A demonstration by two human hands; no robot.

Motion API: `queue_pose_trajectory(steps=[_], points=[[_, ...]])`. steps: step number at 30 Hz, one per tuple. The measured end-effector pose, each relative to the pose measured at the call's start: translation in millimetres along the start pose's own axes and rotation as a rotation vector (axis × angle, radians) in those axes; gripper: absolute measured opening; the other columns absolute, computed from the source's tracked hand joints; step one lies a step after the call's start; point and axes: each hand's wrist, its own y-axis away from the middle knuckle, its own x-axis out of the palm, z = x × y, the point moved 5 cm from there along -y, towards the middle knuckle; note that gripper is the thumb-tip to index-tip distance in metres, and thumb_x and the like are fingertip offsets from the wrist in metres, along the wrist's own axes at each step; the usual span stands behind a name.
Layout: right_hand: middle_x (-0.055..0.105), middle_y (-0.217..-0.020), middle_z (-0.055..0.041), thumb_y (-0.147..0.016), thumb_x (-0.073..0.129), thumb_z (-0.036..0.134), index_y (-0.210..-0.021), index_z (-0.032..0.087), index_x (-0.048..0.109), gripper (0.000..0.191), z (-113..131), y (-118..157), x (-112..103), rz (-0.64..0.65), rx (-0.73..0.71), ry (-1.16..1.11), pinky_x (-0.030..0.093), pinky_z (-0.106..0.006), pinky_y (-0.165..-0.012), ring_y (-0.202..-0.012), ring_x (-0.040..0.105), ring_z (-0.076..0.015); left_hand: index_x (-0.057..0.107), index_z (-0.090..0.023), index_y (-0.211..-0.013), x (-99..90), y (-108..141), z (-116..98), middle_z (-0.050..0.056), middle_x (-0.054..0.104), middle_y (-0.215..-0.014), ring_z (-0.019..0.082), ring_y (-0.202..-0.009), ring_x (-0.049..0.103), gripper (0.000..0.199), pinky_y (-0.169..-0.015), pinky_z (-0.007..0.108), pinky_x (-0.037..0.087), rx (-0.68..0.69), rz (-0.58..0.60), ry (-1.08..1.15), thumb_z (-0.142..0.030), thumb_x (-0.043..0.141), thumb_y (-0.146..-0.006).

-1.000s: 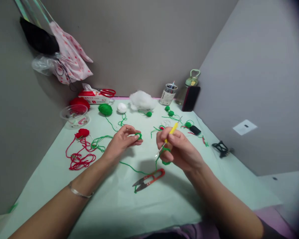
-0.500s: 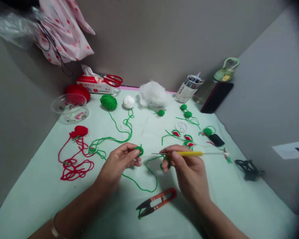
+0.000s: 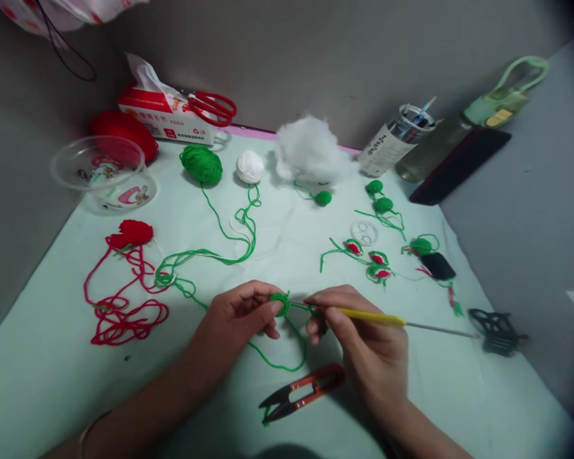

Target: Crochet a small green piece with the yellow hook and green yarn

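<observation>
Left hand [image 3: 243, 315] is pinching a small green crocheted piece [image 3: 280, 305] between thumb and fingers, above the middle of the table [image 3: 210, 408], toward its near side. Right hand [image 3: 370, 338] is gripping a yellow-handled hook [image 3: 373, 317] like a pen, thumb and fingers closing round it; the thin metal end is pointing left and reaching the right side of the green piece. Other metal end is sticking out to the right. Whether the tip is passing through a stitch: cannot tell. Green yarn [image 3: 305, 347] is looping below and between the hands, one length running to the right hand's fingers.

Just below the hands, orange-handled snips [image 3: 306, 390] are lying with dark blades pointing left, a green scrap [image 3: 266, 415] touching the blades. Toward the left edge, red yarn [image 3: 129, 322] is trailing in tangles from a red bundle [image 3: 136, 234]. Near the far edge, a green ball [image 3: 201, 164], a white ball [image 3: 250, 167] and white stuffing [image 3: 309, 150] are sitting in a row. A tissue box [image 3: 153, 124] is standing at the far left corner, red-handled scissors [image 3: 213, 107] resting on it. Toward the right, small red-and-green pieces [image 3: 377, 258] are lying near a black case [image 3: 437, 266]. A phone [image 3: 459, 166] is leaning by a bottle [image 3: 500, 105] at the far right corner.
</observation>
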Motion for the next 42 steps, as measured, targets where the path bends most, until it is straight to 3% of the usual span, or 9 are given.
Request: queue_pose_trajectory(steps=[15, 27, 31, 34, 39, 42], points=[[0.073, -0.088, -0.0056, -0.096, 0.06, 0.011, -0.104, 0.023, 0.077, 0.023, 14, 2, 2, 0.012, -0.092, 0.125, 0.059, -0.029, -0.054, -0.065, 0.069, -0.0148, 0.075, -0.023, -0.088, 2.9, 6, -4, -0.001, 0.069, -0.064, 0.016, -0.063, 0.066, 0.017, -0.066, 0.028, 0.051, 0.052, 0.0, -0.048, -0.038, 0.075, -0.08], [0.075, -0.092, -0.0051, -0.095, 0.055, 0.005, -0.112, 0.024, 0.071, 0.031, 16, 5, 1, 0.182, -0.188, 0.338, 0.061, -0.032, -0.071, -0.083, 0.072, -0.0182, 0.081, -0.03, -0.085, 3.5, 12, -3, 0.001, 0.07, -0.081, 0.018, -0.079, 0.066, 0.008, -0.071, 0.028, 0.054, 0.268, -0.115, -0.207, -0.029, 0.074, -0.084], [0.077, -0.113, -0.0056, -0.093, 0.06, 0.01, -0.128, 0.033, 0.068, 0.042, 16, 16, 5, 0.268, -0.244, 0.503, 0.061, -0.03, -0.071, -0.093, 0.074, -0.0199, 0.081, -0.03, -0.084, 3.4, 13, -2, 0.001, 0.072, -0.082, 0.019, -0.08, 0.067, 0.006, -0.072, 0.029, 0.056, 0.232, -0.163, -0.153, -0.03, 0.076, -0.081], [0.078, -0.111, -0.0011, -0.093, 0.065, 0.015, -0.134, 0.039, 0.064, 0.047, 15, 19, 7, 0.292, -0.207, 0.563, 0.06, -0.026, -0.067, -0.087, 0.076, -0.0178, 0.079, -0.029, -0.085, 4.3, 14, -1, 0.0, 0.074, -0.083, 0.019, -0.08, 0.069, 0.006, -0.073, 0.029, 0.056, 0.181, -0.164, -0.083, -0.032, 0.078, -0.079], [0.075, -0.104, -0.0038, -0.096, 0.056, 0.009, -0.12, 0.032, 0.071, 0.036, 21, 8, 6, 0.225, -0.24, 0.366, 0.06, -0.025, -0.065, -0.078, 0.072, -0.0139, 0.074, -0.025, -0.084, 10.5, 16, 5, -0.001, 0.073, -0.076, 0.016, -0.072, 0.068, 0.01, -0.071, 0.028, 0.055, 0.07, -0.08, 0.069, -0.034, 0.075, -0.082], [0.073, -0.096, -0.0029, -0.097, 0.053, 0.007, -0.116, 0.028, 0.071, 0.033, 21, 3, 5, 0.215, -0.28, 0.305, 0.059, -0.022, -0.062, -0.07, 0.069, -0.0105, 0.071, -0.022, -0.083, 14.2, 18, 4, -0.001, 0.072, -0.075, 0.015, -0.069, 0.068, 0.013, -0.071, 0.027, 0.054, 0.077, -0.049, 0.083, -0.035, 0.075, -0.083]])
